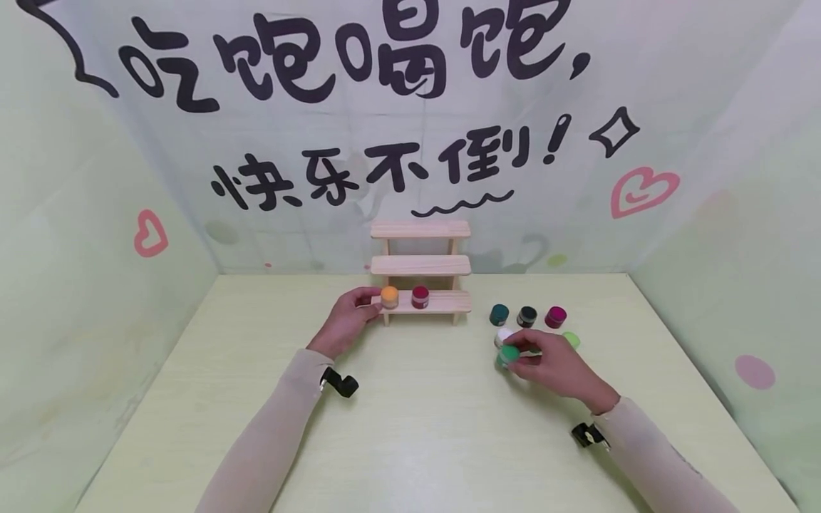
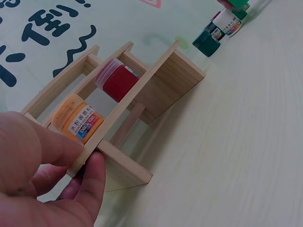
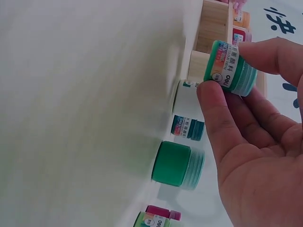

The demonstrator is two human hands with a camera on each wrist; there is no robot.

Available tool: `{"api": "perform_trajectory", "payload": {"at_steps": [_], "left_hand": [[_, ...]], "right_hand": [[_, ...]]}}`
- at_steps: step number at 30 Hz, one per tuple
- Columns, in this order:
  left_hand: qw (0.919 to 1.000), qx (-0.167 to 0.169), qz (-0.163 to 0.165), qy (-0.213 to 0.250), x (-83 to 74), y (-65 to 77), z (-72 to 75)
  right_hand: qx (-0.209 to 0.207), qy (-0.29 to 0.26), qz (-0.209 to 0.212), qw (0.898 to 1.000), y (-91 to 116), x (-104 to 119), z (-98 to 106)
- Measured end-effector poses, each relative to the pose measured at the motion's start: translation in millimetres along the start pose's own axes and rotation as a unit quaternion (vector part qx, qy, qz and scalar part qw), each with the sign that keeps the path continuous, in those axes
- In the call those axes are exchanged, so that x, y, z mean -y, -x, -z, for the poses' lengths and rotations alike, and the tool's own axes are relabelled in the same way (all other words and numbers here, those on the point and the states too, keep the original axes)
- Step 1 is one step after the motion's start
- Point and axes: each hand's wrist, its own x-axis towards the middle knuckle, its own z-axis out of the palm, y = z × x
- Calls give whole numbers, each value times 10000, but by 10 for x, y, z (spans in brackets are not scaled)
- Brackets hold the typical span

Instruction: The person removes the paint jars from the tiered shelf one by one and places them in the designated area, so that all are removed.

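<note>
At the left end of the small three-step wooden shelf (image 1: pixel 442 302), my left hand (image 1: pixel 346 322) pinches the lowest board between thumb and fingers. An orange paint jar (image 2: pixel 78 118) stands on that board right by the thumb. Beside it, farther right, is a dark red paint jar (image 1: pixel 420 297). My right hand (image 1: pixel 556 362) holds a green paint jar (image 3: pixel 230 67) between thumb and fingers, above the table to the right of the shelf. In the head view it overlaps a white paint jar (image 1: pixel 502 335).
Behind the right hand stand a dark teal jar (image 1: pixel 499 314), a black jar (image 1: pixel 527 316) and a magenta jar (image 1: pixel 556 317). A light green jar (image 1: pixel 571 340) shows past the knuckles. Another green jar (image 3: pixel 171 163) sits below the hand. Printed cloth walls enclose the table (image 1: pixel 410 427).
</note>
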Motion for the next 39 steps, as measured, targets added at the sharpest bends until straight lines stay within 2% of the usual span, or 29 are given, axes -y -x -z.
{"api": "perform_trajectory", "payload": {"at_steps": [4,17,24,30,39], "left_hand": [[10000,13,8,-10,-11,5,8],[9999,-10,37,145,6,13,2],[9998,2,10,188,-8,17,4],[9999,8,12,142,-3,18,5],[9999,36,-10,96,4,6,7]], "right_hand": [[146,9,92,9999,26,-7,50],[540,331,-184,9978,48,-131,85],[546,361,-232,9976,56,-77,107],[397,192,-257,9987,32,-44,144],[295,256,-271,9989,-26,0,183]]}}
